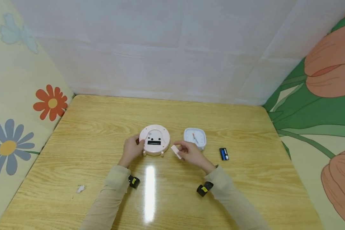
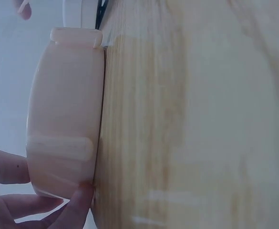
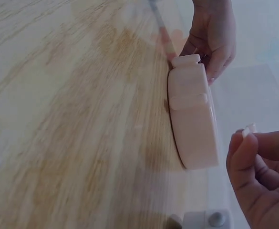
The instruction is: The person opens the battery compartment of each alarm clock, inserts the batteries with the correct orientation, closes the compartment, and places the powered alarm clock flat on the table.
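Lying pink clock (image 1: pixel 154 135): it is flat on the table (image 1: pixel 103 121), back upward, with its two feet (image 1: pixel 162 154) at 5 and 7 o'clock.
Dark slot (image 1: pixel 154 142): it is on this back, a little below the centre; I cannot tell whether something sits inside.
Left hand (image 1: pixel 131 149): it grips the clock's rim at 9 o'clock. If this grip becomes loose, I think the smooth body could turn or slide under a push.
Small pink piece (image 1: pixel 176 151): it is near the clock, at 4 o'clock, not touching it.
Right hand (image 1: pixel 192 154): it pinches this piece by thumb and fingers. The contact is small, so a slack pinch could drop it.
White clock (image 1: pixel 198 135): it is at 3 o'clock, face upward; from my distant seat I cannot tell if the right hand touches it. A careless knuckle could push it.
Two batteries (image 1: pixel 222 154): farther out, slightly past 3 o'clock. Being round, they may roll if the right sleeve (image 1: pixel 233 196) brushes them.
White scrap (image 1: pixel 81 188): well apart, at 8 o'clock.
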A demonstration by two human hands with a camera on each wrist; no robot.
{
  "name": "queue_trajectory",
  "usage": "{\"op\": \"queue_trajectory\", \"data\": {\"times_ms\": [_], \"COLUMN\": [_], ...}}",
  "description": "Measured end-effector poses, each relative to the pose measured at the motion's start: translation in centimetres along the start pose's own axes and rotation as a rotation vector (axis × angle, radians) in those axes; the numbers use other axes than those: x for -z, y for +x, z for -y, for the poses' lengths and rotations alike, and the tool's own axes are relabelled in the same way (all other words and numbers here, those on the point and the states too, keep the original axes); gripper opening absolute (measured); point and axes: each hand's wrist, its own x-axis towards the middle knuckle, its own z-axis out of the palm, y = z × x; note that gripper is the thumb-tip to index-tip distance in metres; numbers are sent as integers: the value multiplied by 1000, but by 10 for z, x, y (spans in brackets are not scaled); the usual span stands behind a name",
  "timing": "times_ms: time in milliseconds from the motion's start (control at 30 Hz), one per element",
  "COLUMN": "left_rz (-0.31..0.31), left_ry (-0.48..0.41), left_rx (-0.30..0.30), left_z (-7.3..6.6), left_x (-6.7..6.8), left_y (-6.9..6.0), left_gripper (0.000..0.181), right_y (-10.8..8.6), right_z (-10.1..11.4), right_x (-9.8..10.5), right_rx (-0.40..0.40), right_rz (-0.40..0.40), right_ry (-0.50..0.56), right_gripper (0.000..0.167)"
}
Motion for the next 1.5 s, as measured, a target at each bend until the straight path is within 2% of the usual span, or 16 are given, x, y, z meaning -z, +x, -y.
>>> {"op": "queue_trajectory", "data": {"times_ms": [167, 333, 467, 667, 767, 967, 1267, 1500], "left_rz": [-6, -4, -4, -6, -1, -2, -4, -3], "left_ry": [-10, -11, -9, -6, -11, -18, -33, -31], "left_rx": [-7, -12, -12, -10, 0, 1, -5, -5], "left_z": [1, 2, 2, 2, 3, 5, 3, 4], "left_x": [0, 0, -1, -1, -2, -3, -2, -2], "left_y": [0, -1, -1, -2, -1, 0, 1, 1], "left_gripper": [30, 31, 32, 34, 35, 35, 35, 35], "right_y": [-5, -10, -12, -14, -16, -18, -19, -20], "right_z": [-10, -20, -25, -32, -34, -36, -41, -39], "right_x": [2, 3, 4, 8, 9, 11, 12, 11], "right_rx": [-31, -52, -28, 51, 53, 32, 79, 47], "right_rz": [45, 96, 116, 171, 198, 214, 230, 228], "right_ry": [-39, -17, -27, -97, -112, -159, -200, -219], "right_gripper": [26, 21, 21, 20, 20, 19, 18, 11]}}
